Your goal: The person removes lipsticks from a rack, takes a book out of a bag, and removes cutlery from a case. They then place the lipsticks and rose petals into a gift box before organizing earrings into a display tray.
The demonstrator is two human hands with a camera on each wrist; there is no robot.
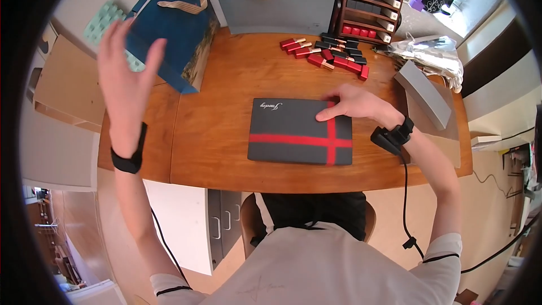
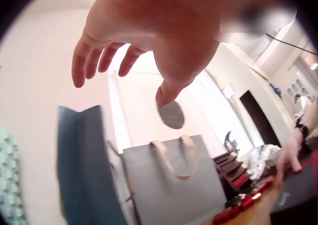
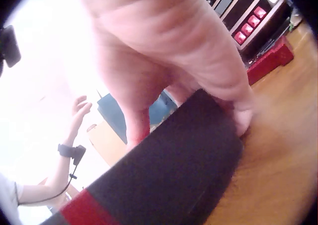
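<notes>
A dark grey box (image 1: 288, 121) with crossed red ribbon bands lies flat on the wooden table. My right hand (image 1: 358, 103) grips its far right edge, thumb on the lid and the other fingers over the far side. The right wrist view has that hand (image 3: 164, 51) around the end of the box (image 3: 174, 160). Raised in the air at the left, my left hand (image 1: 127, 73) holds nothing, fingers apart, in front of a blue paper bag (image 1: 169, 28). The left wrist view has this hand (image 2: 149, 31) above the blue bag (image 2: 84, 170).
A large grey paper bag (image 1: 271, 11) stands at the back. Red and black lipstick-like tubes (image 1: 322, 59) lie right of it, before a small wooden rack (image 1: 367, 17). A silver wrapped bundle (image 1: 429, 59) and a long grey box piece (image 1: 423, 96) are at the right.
</notes>
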